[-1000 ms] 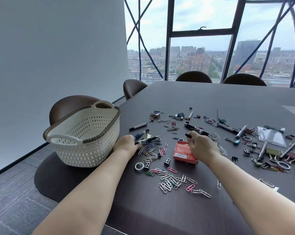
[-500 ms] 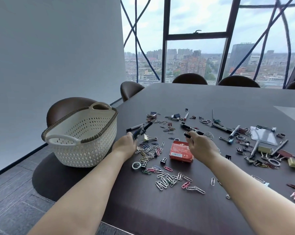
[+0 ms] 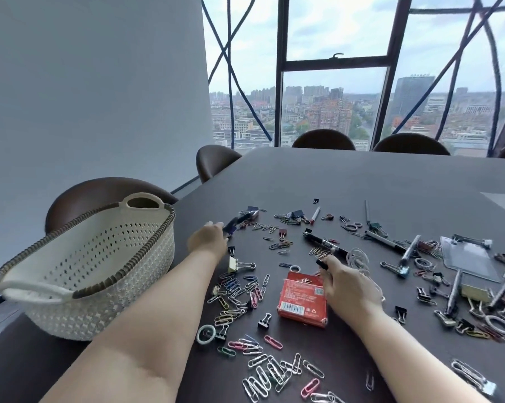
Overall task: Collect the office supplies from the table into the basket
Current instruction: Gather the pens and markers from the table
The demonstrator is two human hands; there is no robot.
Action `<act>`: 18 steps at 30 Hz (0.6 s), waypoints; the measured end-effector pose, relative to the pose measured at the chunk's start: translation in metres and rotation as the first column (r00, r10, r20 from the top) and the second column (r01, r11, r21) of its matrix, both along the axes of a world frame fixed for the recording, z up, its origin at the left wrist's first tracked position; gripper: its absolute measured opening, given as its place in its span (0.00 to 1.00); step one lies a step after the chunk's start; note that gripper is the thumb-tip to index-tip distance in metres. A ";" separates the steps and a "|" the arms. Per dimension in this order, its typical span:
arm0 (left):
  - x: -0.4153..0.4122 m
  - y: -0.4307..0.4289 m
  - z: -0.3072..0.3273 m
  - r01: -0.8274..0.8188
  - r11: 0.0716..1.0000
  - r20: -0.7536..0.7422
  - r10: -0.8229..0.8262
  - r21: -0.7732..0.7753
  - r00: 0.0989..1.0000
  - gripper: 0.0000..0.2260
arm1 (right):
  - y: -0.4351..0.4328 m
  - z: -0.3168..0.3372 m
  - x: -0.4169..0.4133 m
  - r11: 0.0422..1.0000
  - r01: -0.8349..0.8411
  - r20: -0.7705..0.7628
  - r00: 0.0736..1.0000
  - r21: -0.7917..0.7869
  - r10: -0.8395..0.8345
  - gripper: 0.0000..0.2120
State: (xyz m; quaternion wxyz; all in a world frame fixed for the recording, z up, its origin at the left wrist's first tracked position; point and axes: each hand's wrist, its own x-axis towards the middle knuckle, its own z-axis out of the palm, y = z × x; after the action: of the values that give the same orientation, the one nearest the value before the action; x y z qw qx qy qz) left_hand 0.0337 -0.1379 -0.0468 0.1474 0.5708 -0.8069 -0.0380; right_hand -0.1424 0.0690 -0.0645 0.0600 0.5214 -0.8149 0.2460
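A cream woven basket (image 3: 71,274) stands on a chair left of the dark table (image 3: 361,181). My left hand (image 3: 209,242) is lifted above the table just right of the basket and grips a bunch of dark pens (image 3: 236,222). My right hand (image 3: 348,282) rests beside a red box (image 3: 302,298) and pinches a small black object (image 3: 321,263), which I cannot identify. A black pen (image 3: 325,245) lies just beyond that hand. Several coloured paper clips (image 3: 239,289) and binder clips (image 3: 241,266) are scattered between my arms.
More pens, binder clips, rings and a clear badge holder (image 3: 467,258) crowd the table's right side. A white-and-red marker (image 3: 315,215) lies further back. Brown chairs (image 3: 322,139) line the table's far and left edges. White clips (image 3: 274,373) lie near the front edge.
My left hand has picked the pens up off the table and raised them, moving away from me beside the basket. My right hand has stayed by the red box, holding the black object.
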 end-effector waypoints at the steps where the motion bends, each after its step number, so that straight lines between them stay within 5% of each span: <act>1: -0.002 -0.007 -0.003 0.008 1.000 0.011 -0.008 0.018 1.000 0.13 | 0.000 -0.001 0.000 1.000 -0.005 -0.003 1.000 -0.007 0.005 0.13; 4: -0.005 -0.018 -0.007 0.012 0.998 0.035 -0.015 0.068 0.999 0.13 | -0.002 -0.002 -0.002 0.999 0.002 0.015 1.000 -0.033 -0.002 0.13; 11: 0.003 -0.005 -0.011 0.066 0.994 0.083 -0.059 -0.082 0.995 0.14 | 0.000 -0.004 -0.002 1.000 -0.020 0.046 0.999 -0.019 0.021 0.12; 18: -0.015 0.059 0.033 0.254 0.953 -0.254 -0.291 -0.167 0.922 0.13 | 0.011 0.013 -0.009 1.000 -0.005 0.069 0.998 0.014 0.004 0.10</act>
State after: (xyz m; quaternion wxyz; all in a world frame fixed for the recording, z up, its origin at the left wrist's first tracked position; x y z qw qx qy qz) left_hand 0.0185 -0.0791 -0.0134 0.2886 0.4311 -0.8507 -0.0842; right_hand -0.1518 0.0801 -0.0517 0.0278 0.5150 -0.8169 0.2582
